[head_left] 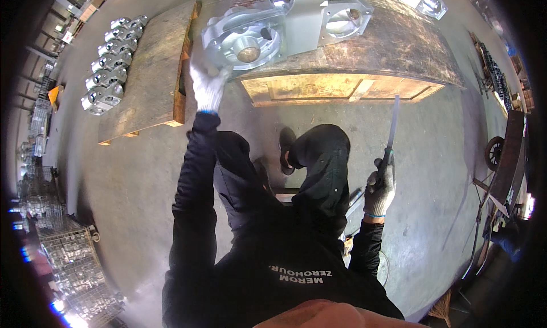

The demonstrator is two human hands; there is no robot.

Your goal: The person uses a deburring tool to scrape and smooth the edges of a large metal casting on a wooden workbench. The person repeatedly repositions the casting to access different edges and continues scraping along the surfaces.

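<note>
A large silvery metal casting (302,29) with round bores lies on the wooden bench top in front of me. My left hand (208,88), in a white knit glove, grips the casting's near left edge; its fingertips are partly blurred against the metal. Off to the right and well apart from the casting, my right hand (380,188) is closed around the black handle of a file (394,123). The file's long, flat grey blade points up and away from me. This hand wears a glove with dark-coated fingers.
Left of the bench (342,88), a low wooden pallet (151,71) carries a row of similar castings (111,68). Another casting (419,0) sits at the far right. Wire cages (74,259) full of metal parts stand at left. A wheeled cart (504,163) is at right.
</note>
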